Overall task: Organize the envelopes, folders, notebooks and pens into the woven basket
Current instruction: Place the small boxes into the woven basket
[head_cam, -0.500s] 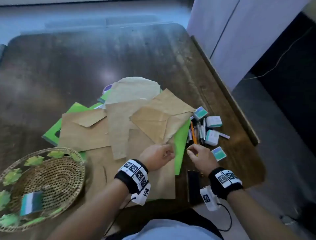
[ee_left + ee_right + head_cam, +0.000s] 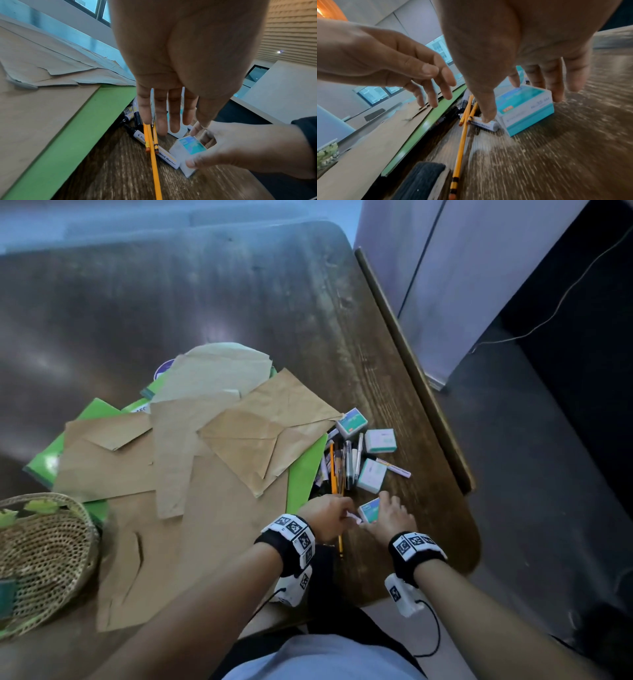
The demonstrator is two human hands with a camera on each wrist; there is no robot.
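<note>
While our right hand point(image 2: 388, 517) gripped a small teal-and-white cardboard box point(image 2: 370, 510) at lower centre, our left hand point(image 2: 329, 517) hovered slack-fingered; next, probably gathering the yellow pencils point(image 2: 151, 143).

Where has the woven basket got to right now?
In the head view the woven basket sits at the far left edge of the wooden table, partly cut off, beside the brown envelopes, well away from both hands at the pens.

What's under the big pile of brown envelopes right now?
Green folders stick out from under the brown envelopes at the right and left edges, and a round purple-and-white item shows at the far side. Anything else beneath is covered.
</note>
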